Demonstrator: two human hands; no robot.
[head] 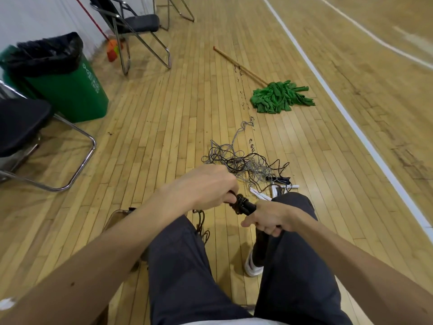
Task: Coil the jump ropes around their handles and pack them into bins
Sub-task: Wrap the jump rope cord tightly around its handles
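Note:
My right hand [269, 218] grips the black jump-rope handles [246, 206] above my knees. Several turns of dark rope are wound round the handles' left end, and my left hand [206, 186] pinches that rope just beside the coil. A loose length of the same rope [201, 225] hangs down between my legs. On the floor ahead lies a tangled pile of grey and black jump ropes [243, 163], with white handles [260, 194] and a black handle [277, 178] at its near edge.
A green bin [77, 95] with a black liner stands at the left, between folding chairs [25, 127]. A green mop [280, 97] with a wooden pole lies on the wooden floor beyond the pile. A white court line [351, 120] runs along the right.

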